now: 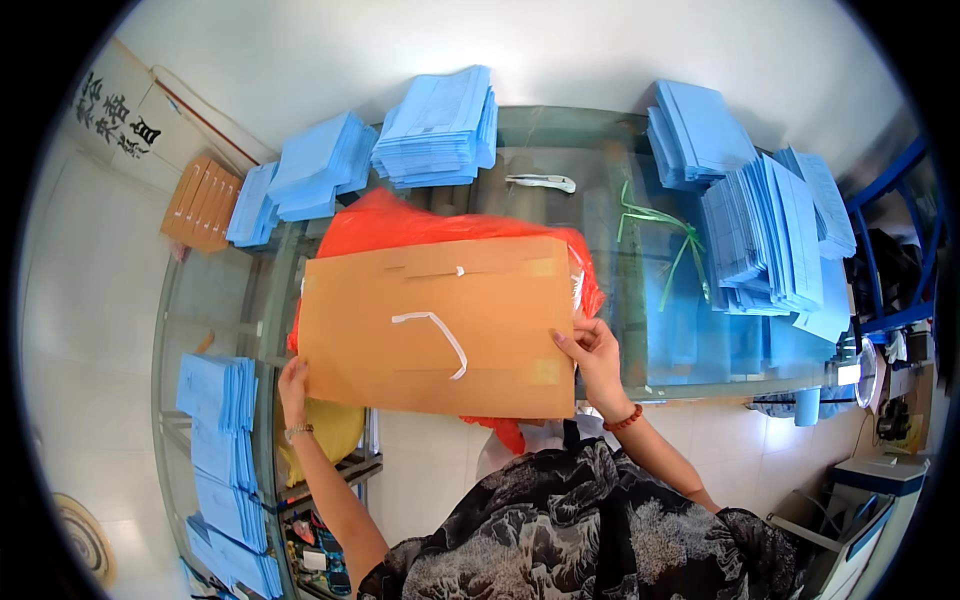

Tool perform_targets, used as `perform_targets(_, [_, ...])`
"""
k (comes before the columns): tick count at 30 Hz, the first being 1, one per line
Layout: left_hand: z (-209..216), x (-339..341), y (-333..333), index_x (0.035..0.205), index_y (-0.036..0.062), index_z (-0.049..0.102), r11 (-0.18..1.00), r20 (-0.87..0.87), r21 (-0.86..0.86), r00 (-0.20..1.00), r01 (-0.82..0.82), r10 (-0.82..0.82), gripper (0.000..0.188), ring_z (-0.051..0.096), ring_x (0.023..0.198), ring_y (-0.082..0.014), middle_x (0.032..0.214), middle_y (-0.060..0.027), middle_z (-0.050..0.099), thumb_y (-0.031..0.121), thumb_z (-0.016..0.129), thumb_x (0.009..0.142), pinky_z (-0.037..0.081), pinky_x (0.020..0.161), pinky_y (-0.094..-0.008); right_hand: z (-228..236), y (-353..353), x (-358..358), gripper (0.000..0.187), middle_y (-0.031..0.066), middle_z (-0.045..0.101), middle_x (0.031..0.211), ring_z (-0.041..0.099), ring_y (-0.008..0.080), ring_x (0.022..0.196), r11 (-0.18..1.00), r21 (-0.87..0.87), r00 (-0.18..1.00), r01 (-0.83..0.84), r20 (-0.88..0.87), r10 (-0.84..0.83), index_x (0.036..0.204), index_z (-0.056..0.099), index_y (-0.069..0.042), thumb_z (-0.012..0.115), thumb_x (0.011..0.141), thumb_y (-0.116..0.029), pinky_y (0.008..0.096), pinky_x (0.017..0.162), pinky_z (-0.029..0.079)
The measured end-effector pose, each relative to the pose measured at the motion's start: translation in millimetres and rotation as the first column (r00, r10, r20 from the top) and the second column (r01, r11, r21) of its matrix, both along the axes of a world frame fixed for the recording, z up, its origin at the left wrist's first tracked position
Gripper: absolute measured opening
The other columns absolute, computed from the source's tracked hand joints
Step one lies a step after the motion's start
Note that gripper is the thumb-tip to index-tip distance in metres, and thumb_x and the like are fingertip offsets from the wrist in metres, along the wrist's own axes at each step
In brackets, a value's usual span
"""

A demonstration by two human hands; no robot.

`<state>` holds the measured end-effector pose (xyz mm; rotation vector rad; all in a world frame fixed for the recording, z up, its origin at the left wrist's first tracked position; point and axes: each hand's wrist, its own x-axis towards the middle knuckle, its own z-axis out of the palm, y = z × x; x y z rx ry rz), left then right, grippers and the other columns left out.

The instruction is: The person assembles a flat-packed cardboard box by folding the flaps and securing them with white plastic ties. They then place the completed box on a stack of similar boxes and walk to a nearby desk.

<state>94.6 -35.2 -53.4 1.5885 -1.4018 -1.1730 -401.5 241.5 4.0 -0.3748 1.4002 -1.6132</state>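
Observation:
A flat brown cardboard file folder point(350, 355) spans the space between my hands, its broad face toward me. A bent white tie ribbon point(437, 330) lies across that face. My left hand point(293, 388) grips the folder's lower left edge, most of its fingers hidden behind. At the lower right edge, my right hand point(592, 362) pinches the folder, thumb in front. Behind the folder, a crumpled red plastic bag point(400, 217) lies on the glass-topped table point(545, 125), with only its edges showing.
Stacks of blue paper point(435, 125) line the far side, with more blue stacks point(765, 235) at the right and others point(222, 430) at the left. A utility knife point(542, 183) and green plastic string point(670, 232) lie beyond the folder. Brown folders point(203, 205) stand far left.

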Motion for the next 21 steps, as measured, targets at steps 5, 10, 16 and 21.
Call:
perform_targets(5, [13.6,3.6,12.9,0.12,-0.0055,0.062,0.997,0.0,-0.075,1.0,-0.013,0.013,0.031,0.062,0.104,-0.0149,0.115,-0.0071,0.067,0.015,0.062,0.097,0.048,0.091,-0.0285,15.7,-9.3,4.8,0.06,0.0096,0.059,0.131,0.058,0.0158,0.118,0.97,-0.134,0.977,-0.204,0.03,0.21,0.143,0.04,-0.001,0.07,0.091,-0.003,0.0315,0.1,0.049])
perform_targets(10, [43.3,-7.5,38.7,0.118,-0.0047,0.064,0.993,-0.057,-0.016,0.992,-0.114,0.113,0.031,0.062,0.101,-0.0139,0.114,-0.0068,0.067,0.018,0.062,0.098,0.048,0.089,-0.0274,53.4,9.8,-7.2,0.056,0.0077,0.059,0.133,0.056,0.0151,0.122,0.954,-0.206,0.969,-0.218,0.072,0.237,0.144,0.041,-0.002,0.066,0.094,-0.001,0.0317,0.104,0.046])
perform_targets(16, [75.1,-12.2,77.1,0.124,-0.005,0.063,0.997,-0.313,0.061,0.948,-0.046,0.063,0.037,0.065,0.103,-0.0155,0.118,-0.0078,0.068,0.023,0.057,0.1,0.051,0.088,-0.0269,33.8,39.5,-31.8,0.055,0.008,0.058,0.136,0.056,0.0161,0.124,0.984,-0.078,0.981,-0.162,0.091,0.169,0.145,0.041,-0.004,0.065,0.095,-0.004,0.032,0.104,0.046])
perform_targets(21, [99.5,-17.8,103.9,0.136,-0.0048,0.055,0.984,-0.506,0.18,0.859,0.017,0.078,0.042,0.066,0.109,-0.0161,0.125,-0.0097,0.066,0.02,0.053,0.102,0.053,0.091,-0.029,30.4,61.2,-44.8,0.059,0.0084,0.056,0.139,0.055,0.0171,0.125,0.994,-0.059,0.987,-0.088,0.127,0.095,0.147,0.039,-0.004,0.064,0.095,-0.004,0.0326,0.104,0.046])
